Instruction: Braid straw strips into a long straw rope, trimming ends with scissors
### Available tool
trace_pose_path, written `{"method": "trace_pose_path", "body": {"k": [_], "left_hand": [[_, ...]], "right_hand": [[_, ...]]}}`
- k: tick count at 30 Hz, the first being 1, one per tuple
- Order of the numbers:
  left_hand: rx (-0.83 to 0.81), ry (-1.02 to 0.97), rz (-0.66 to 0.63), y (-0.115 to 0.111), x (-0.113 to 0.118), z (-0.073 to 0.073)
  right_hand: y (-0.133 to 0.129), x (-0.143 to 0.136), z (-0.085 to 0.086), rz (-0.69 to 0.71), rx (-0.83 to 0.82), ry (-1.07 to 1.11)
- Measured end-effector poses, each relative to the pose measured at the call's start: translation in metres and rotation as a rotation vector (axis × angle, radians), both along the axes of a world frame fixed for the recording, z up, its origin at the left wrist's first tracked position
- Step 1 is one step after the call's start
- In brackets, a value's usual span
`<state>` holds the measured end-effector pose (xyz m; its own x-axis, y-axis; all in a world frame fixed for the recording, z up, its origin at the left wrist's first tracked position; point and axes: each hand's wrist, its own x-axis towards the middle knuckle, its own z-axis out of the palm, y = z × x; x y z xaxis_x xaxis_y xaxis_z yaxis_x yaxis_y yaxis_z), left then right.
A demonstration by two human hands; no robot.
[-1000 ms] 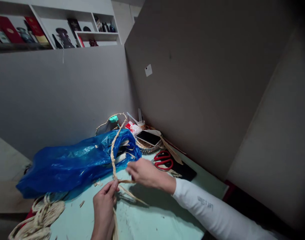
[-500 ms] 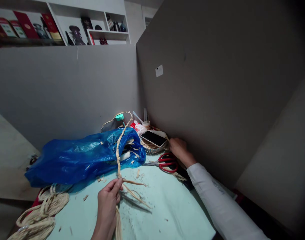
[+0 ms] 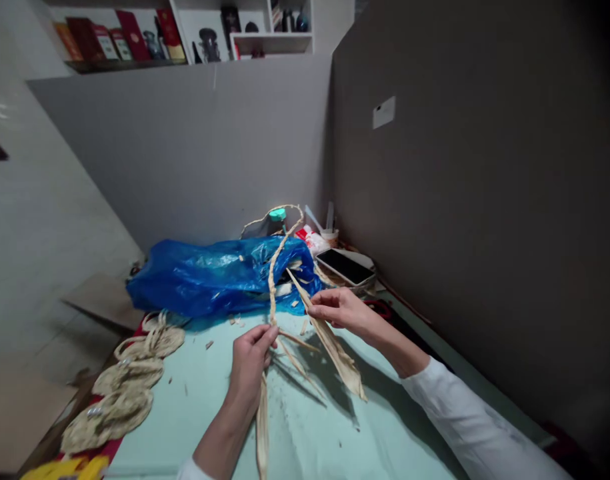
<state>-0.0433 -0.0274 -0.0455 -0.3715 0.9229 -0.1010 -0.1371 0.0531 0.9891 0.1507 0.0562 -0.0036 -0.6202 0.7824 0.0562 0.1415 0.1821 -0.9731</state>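
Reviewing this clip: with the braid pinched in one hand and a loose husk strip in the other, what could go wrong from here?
1. The left hand pinches the braided cord at one spot only; a slip might loosen the weave.
2. The dry husk strip in the right hand looks brittle and may split.
3. The cord crosses the blue plastic bag and could snag there.

1. The braided straw rope [image 3: 273,280] is pale tan, as is the loose husk strip [image 3: 335,347].
2. The plastic bag [image 3: 219,273] is glossy deep blue.
3. The tabletop [image 3: 305,427] is pale mint green, speckled with tan scraps.
4. The sleeve [image 3: 465,420] is white.
5. The phone [image 3: 345,266] has a black screen.
6. The coiled braids [image 3: 125,380] are beige.
7. The partition walls [image 3: 195,147] are plain grey.
8. The boxes on the shelf [image 3: 119,33] are red and brown.
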Motion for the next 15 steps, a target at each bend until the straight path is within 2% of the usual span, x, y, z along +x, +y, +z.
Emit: {"method": "trace_pose_path", "body": {"k": [3, 7, 11, 15], "left_hand": [[0.006, 0.013, -0.030, -0.002, 0.001, 0.001], [-0.013, 0.010, -0.076, -0.004, 0.002, -0.002], [0.000, -0.001, -0.107, -0.006, 0.005, -0.001], [0.008, -0.008, -0.125, -0.006, 0.005, 0.000]], "right_hand": [[-0.006, -0.013, -0.011, 0.067, -0.019, 0.008], [-0.010, -0.023, -0.023, 0.069, -0.014, 0.017], [-0.014, -0.027, -0.029, 0.019, 0.186, -0.101], [-0.023, -0.029, -0.024, -0.081, 0.359, -0.246]]}}
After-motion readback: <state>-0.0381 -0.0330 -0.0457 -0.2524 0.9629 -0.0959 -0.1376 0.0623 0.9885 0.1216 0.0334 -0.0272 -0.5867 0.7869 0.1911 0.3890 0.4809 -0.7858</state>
